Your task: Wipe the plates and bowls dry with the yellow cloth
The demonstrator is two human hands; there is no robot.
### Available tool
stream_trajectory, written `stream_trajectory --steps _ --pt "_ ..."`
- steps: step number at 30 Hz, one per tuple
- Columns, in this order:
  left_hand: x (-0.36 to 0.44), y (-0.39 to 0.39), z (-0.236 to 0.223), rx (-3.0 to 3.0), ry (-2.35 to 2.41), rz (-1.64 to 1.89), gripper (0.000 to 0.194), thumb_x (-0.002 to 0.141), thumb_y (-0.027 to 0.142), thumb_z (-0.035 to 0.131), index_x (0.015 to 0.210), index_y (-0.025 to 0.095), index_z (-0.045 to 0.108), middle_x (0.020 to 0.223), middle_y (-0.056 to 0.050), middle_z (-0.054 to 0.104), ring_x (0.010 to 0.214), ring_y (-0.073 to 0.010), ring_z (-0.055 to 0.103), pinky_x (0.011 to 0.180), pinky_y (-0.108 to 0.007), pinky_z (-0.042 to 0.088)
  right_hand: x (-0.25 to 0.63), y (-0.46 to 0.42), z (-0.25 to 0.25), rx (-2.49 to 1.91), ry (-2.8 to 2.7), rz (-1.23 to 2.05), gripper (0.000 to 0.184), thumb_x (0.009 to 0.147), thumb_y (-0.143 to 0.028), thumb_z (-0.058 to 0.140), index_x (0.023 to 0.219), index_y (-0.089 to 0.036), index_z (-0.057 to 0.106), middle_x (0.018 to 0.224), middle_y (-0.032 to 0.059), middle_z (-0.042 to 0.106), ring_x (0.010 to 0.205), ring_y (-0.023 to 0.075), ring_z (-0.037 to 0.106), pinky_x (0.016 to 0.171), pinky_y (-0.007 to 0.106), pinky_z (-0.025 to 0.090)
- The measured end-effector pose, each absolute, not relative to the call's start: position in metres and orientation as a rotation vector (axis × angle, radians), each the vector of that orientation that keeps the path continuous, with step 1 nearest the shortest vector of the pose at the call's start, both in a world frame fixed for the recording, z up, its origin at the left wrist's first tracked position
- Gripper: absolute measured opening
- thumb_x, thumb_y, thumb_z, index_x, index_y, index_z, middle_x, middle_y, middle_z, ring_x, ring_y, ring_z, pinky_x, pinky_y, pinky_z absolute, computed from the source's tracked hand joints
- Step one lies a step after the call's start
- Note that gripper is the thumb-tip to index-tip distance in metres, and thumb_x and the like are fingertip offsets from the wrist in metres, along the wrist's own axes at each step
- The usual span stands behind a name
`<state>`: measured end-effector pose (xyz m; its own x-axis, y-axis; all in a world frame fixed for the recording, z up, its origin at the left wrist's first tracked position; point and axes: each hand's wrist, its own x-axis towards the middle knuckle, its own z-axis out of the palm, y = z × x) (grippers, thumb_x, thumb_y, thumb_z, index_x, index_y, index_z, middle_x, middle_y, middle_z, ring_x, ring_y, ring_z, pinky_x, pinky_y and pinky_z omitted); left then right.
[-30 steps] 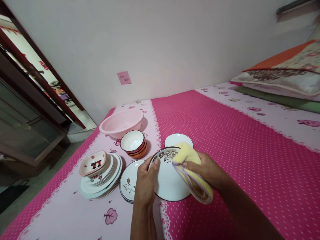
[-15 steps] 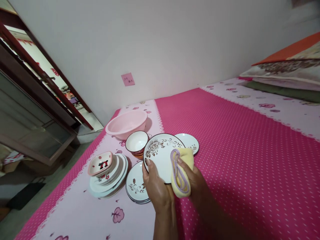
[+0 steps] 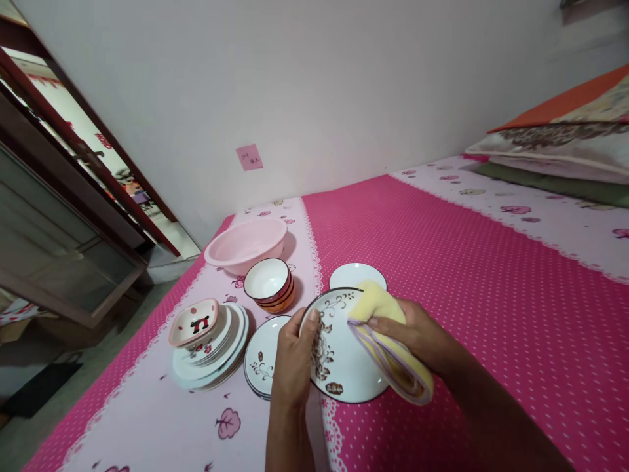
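Note:
My left hand (image 3: 293, 357) grips the left rim of a white plate (image 3: 339, 347) with a dark edge and brown flower pattern, thumb on its face. My right hand (image 3: 417, 331) is closed round a folded yellow cloth (image 3: 376, 305) with purple trim, which lies against the plate's right side. Behind the held plate, another white plate (image 3: 356, 272) rests on the bed, partly covered. A short stack of matching plates (image 3: 260, 351) sits just left of my left hand and is partly hidden by it.
Stacked brown-rimmed bowls (image 3: 269, 282) stand beyond the plates, near a pink basin (image 3: 246, 242). At the left, a pink-edged square bowl (image 3: 194, 322) tops a pile of plates (image 3: 236, 351). Folded bedding (image 3: 555, 147) lies far right on the pink bedspread (image 3: 466, 275).
The held plate has turned and moved slightly right and down, uncovering more of the bowls. My right hand and the cloth have shifted right, the cloth now reaching over the plate's upper right edge.

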<state>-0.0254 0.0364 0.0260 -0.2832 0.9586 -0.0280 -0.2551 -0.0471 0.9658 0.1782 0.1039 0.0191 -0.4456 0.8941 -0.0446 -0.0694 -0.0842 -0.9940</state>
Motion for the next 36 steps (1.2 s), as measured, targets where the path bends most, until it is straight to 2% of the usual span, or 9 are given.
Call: stream_trajectory --steps 10,15,20,23,27,29,31,33,36 --pt "-0.005 0.048 0.019 0.530 1.198 1.853 0.051 0.081 0.047 0.086 0.119 0.015 0.076 0.099 -0.009 0.082 0.089 -0.0239 0.078 0.083 -0.034 0.061 0.155 0.100 0.018 -0.892 -1.071 1.642 0.053 0.068 -0.053 0.090 0.102 -0.014 0.077 0.088 0.0092 0.081 0.075 0.0250 0.074 0.070 0.035 0.058" --pt "0.008 0.050 0.020 0.222 1.224 2.101 0.039 0.098 0.038 0.068 0.132 0.019 0.069 0.110 -0.009 0.082 0.099 -0.0228 0.078 0.090 -0.034 0.061 0.121 0.081 0.011 -0.816 -0.793 1.719 0.061 0.074 -0.054 0.088 0.118 -0.014 0.074 0.099 0.0117 0.083 0.087 0.0305 0.079 0.079 0.039 0.062" --pt "0.009 0.045 0.030 0.133 1.611 2.007 0.047 0.100 0.050 0.062 0.133 0.018 0.069 0.121 -0.013 0.079 0.107 -0.0275 0.076 0.093 -0.038 0.060 0.085 0.060 -0.005 -0.748 -0.628 1.779 0.065 0.078 -0.056 0.085 0.126 -0.014 0.070 0.106 0.0117 0.083 0.095 0.0322 0.079 0.086 0.041 0.062" --pt "0.003 0.046 0.031 0.167 1.497 1.983 0.045 0.101 0.046 0.060 0.136 0.018 0.065 0.117 -0.012 0.079 0.105 -0.0262 0.076 0.091 -0.037 0.059 0.088 0.067 -0.008 -0.759 -0.652 1.753 0.064 0.072 -0.053 0.088 0.121 -0.014 0.072 0.105 0.0115 0.083 0.095 0.0332 0.079 0.088 0.042 0.062" --pt "-0.009 0.048 0.022 0.602 1.402 1.851 0.028 0.092 0.042 0.073 0.108 0.019 0.073 0.094 -0.003 0.078 0.083 -0.0176 0.072 0.077 -0.026 0.055 0.128 0.091 0.003 -0.856 -0.775 1.655 0.057 0.070 -0.053 0.089 0.112 -0.017 0.077 0.103 0.0103 0.083 0.090 0.0331 0.079 0.080 0.040 0.062" --pt "-0.014 0.046 0.019 0.882 1.480 1.694 0.032 0.089 0.050 0.076 0.085 0.018 0.069 0.071 0.002 0.068 0.065 -0.0133 0.060 0.063 -0.022 0.047 0.151 0.102 0.010 -0.904 -0.900 1.587 0.056 0.069 -0.053 0.090 0.110 -0.016 0.078 0.099 0.0100 0.083 0.087 0.0314 0.078 0.076 0.037 0.061" --pt "-0.013 0.045 0.019 1.043 1.534 1.610 0.039 0.093 0.056 0.069 0.080 0.019 0.065 0.059 0.004 0.057 0.054 -0.0123 0.050 0.054 -0.022 0.040 0.168 0.109 0.015 -0.930 -0.932 1.512 0.057 0.066 -0.053 0.092 0.105 -0.015 0.078 0.093 0.0093 0.082 0.081 0.0290 0.076 0.073 0.036 0.060" --pt "-0.006 0.045 0.020 1.092 1.629 1.644 0.035 0.096 0.054 0.065 0.096 0.019 0.070 0.067 0.001 0.062 0.058 -0.0147 0.053 0.056 -0.024 0.041 0.176 0.112 0.016 -0.947 -0.929 1.451 0.057 0.064 -0.054 0.093 0.102 -0.015 0.078 0.090 0.0091 0.082 0.078 0.0278 0.075 0.072 0.036 0.060" --pt "0.007 0.047 0.021 1.153 1.756 1.827 0.049 0.091 0.043 0.073 0.135 0.022 0.066 0.114 -0.010 0.071 0.095 -0.0223 0.066 0.075 -0.028 0.050 0.177 0.112 0.015 -0.961 -0.954 1.367 0.056 0.066 -0.054 0.091 0.104 -0.014 0.079 0.096 0.0112 0.082 0.084 0.0296 0.076 0.076 0.039 0.060"
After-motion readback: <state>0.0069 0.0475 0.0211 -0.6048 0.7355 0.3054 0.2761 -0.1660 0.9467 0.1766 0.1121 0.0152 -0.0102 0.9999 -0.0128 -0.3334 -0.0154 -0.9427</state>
